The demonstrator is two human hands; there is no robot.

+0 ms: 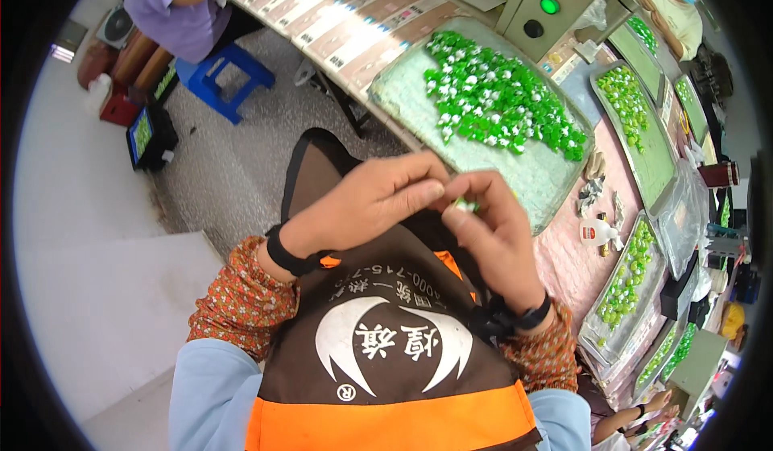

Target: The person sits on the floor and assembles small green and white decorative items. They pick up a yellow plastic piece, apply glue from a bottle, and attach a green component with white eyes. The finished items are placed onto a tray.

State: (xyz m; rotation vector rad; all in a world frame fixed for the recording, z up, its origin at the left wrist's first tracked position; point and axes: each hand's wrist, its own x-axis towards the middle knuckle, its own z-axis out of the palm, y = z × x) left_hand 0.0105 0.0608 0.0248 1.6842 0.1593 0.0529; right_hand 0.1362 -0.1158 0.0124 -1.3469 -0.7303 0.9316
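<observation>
In front of my apron, over the near edge of the table, my two hands meet at the fingertips. My right hand point(498, 229) is closed, pinching a small green-and-white plastic piece point(465, 204) between thumb and fingers. The fingers of my left hand point(374, 197) are pressed together against the thumb and touch the right hand's fingers; what they hold, if anything, is hidden. Just beyond both hands lies a large pale-green tray point(403, 80) with a heap of green-and-white pieces point(503, 88).
A control box point(550, 8) with red and green lights stands behind the tray. To the right are a white bottle point(597, 232), crumpled gloves point(592, 185) and more trays point(656, 169) of green pieces. A person point(173, 16) sits near a blue stool point(229, 80) at far left.
</observation>
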